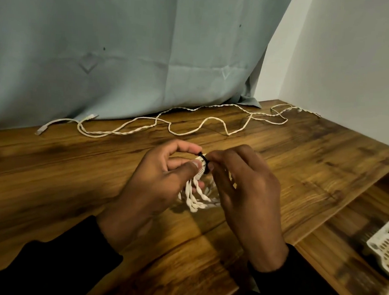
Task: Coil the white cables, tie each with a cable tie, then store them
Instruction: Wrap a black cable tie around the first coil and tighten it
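Coiled white cable (195, 194) at table (69, 171) centre, black cable tie (205, 163) round top. Left hand (162, 180) pinches bundle; right hand (239, 189) pinches tie. Risk: tie slips loose, loops spring apart. Uncoiled white cables (167, 126) at 12 o'clock. White perforated basket (384, 248) at 4 o'clock, contents unclear.

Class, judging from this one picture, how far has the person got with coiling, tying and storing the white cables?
Done: one cable is coiled into a bundle. In hand: the left hand and right hand hold it while working a black cable tie round its top. Left: the loose cables lie uncoiled along the table, and nothing visibly tied sits in the white basket.
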